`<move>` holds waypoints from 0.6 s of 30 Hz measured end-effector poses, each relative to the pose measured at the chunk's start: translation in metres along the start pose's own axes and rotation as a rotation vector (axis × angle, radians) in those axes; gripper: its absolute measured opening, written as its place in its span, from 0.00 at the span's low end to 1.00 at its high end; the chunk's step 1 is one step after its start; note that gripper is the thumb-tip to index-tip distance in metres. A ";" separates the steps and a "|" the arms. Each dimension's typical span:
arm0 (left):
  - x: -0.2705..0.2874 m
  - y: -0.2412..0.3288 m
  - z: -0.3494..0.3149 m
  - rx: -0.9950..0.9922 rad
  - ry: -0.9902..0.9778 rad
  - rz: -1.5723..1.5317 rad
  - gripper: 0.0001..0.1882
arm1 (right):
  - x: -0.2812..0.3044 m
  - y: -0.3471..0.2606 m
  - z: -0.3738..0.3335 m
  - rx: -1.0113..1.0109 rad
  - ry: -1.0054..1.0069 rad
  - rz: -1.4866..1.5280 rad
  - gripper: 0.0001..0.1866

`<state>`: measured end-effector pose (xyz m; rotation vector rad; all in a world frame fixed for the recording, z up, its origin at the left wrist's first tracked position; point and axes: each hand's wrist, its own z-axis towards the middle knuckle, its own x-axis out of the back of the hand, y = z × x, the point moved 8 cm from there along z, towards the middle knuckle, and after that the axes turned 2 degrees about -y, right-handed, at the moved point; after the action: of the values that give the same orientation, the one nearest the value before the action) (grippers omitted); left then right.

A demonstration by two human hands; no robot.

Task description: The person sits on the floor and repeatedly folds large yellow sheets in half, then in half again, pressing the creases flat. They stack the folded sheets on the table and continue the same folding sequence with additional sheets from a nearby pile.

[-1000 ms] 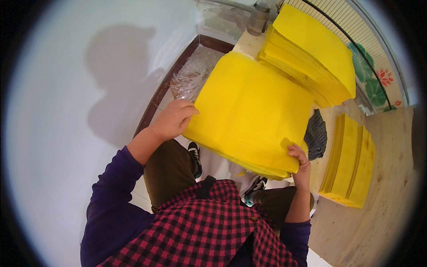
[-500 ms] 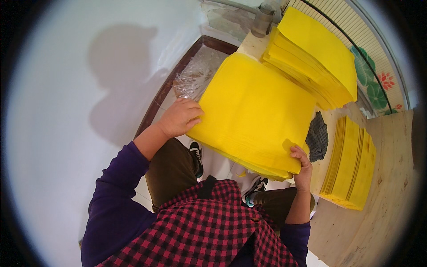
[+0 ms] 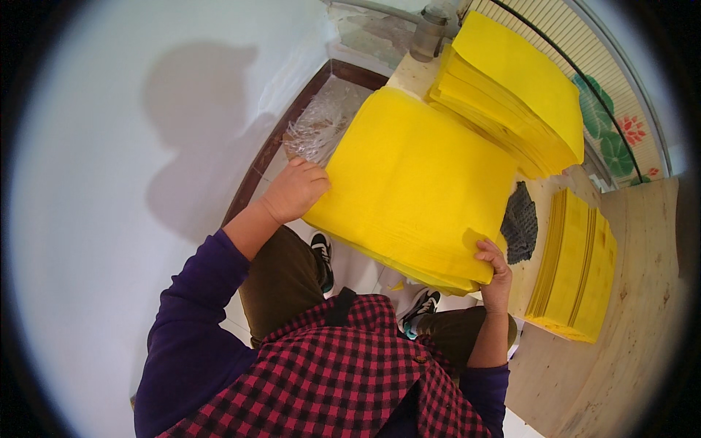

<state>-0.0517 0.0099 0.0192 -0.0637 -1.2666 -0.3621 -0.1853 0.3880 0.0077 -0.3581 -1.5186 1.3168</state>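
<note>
Head camera is looking down at a person's red and black checked top (image 3: 314,372), with purple sleeves (image 3: 197,306) reaching out on both sides. Brown trousers (image 3: 281,285) are showing past the top, and dark shoes (image 3: 322,263) with white bits are standing on the pale floor (image 3: 361,274). A tiny yellow scrap (image 3: 396,285) is lying between them.

The right hand (image 3: 495,266) is touching the near right corner of a big yellow stack (image 3: 412,182), with its fingers bending. The left hand (image 3: 296,191) is touching the left edge, and its fingers are bending too. I cannot tell if either hand is really gripping. The stack is sitting in front of the person, between the two hands. Lots of thin layers are showing along its near edge.

Just right of the stack, a crumpled dark grey cloth (image 3: 521,223) is lying on a pale wooden table (image 3: 635,241). Farther right, two yellow bundles (image 3: 556,263) are standing side by side. On the left, clear, crinkly plastic (image 3: 321,130) is lying near the white wall (image 3: 87,182). Past the big stack, a tall yellow stack (image 3: 518,73) is sitting with its top curving. Farthest away, a see-through jar (image 3: 429,36) is standing near a striped screen (image 3: 631,95) showing green leaves and a red flower.
</note>
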 end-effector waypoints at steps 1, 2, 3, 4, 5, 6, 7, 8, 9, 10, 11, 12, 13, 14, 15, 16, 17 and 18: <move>0.002 0.001 0.000 -0.006 0.013 0.001 0.07 | 0.000 0.000 0.000 0.008 0.002 -0.004 0.12; 0.003 0.003 0.000 -0.012 0.025 0.003 0.07 | 0.000 -0.001 -0.001 0.016 0.004 -0.008 0.12; 0.005 0.004 0.000 -0.016 0.034 0.003 0.08 | 0.000 -0.001 -0.001 0.028 0.007 -0.014 0.12; 0.007 0.005 -0.001 -0.018 0.043 0.011 0.07 | 0.000 -0.002 -0.002 0.041 0.011 -0.020 0.12; 0.009 0.006 -0.002 -0.018 0.048 0.019 0.07 | 0.000 -0.003 -0.003 0.050 0.013 -0.022 0.11; 0.011 0.007 -0.003 -0.018 0.053 0.026 0.07 | 0.001 -0.003 -0.003 0.046 0.019 -0.025 0.11; 0.012 0.008 -0.004 -0.022 0.059 0.026 0.07 | 0.001 -0.002 -0.004 0.039 0.023 -0.025 0.11; 0.013 0.009 -0.005 -0.026 0.066 0.026 0.07 | 0.001 -0.002 -0.004 0.030 0.024 -0.025 0.11; 0.014 0.010 -0.006 -0.028 0.070 0.025 0.07 | 0.001 -0.002 -0.005 0.032 0.028 -0.026 0.11; 0.013 0.010 -0.006 -0.024 0.059 0.026 0.07 | 0.000 -0.002 -0.005 0.032 0.028 -0.026 0.11; 0.012 0.010 -0.006 -0.019 0.046 0.026 0.07 | 0.000 -0.001 -0.005 0.031 0.029 -0.027 0.11; 0.011 0.010 -0.007 -0.014 0.033 0.026 0.07 | 0.000 -0.001 -0.005 0.031 0.031 -0.026 0.11; 0.012 0.010 -0.007 -0.005 0.048 0.007 0.07 | 0.000 -0.001 -0.005 0.031 0.033 -0.025 0.11; 0.012 0.010 -0.007 0.003 0.062 -0.013 0.07 | 0.001 -0.001 -0.005 0.029 0.036 -0.022 0.11; 0.013 0.009 -0.007 0.011 0.077 -0.033 0.07 | 0.001 -0.001 -0.006 0.031 0.038 -0.021 0.11; 0.013 0.010 -0.007 0.009 0.081 -0.034 0.07 | 0.001 -0.001 -0.006 0.031 0.040 -0.018 0.11; 0.013 0.010 -0.007 0.008 0.085 -0.035 0.07 | 0.001 -0.001 -0.006 0.031 0.040 -0.015 0.11; 0.013 0.010 -0.007 0.008 0.089 -0.036 0.07 | 0.001 -0.001 -0.006 0.030 0.039 -0.021 0.11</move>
<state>-0.0393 0.0145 0.0308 -0.0181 -1.1821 -0.3867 -0.1803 0.3918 0.0080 -0.3455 -1.4648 1.3078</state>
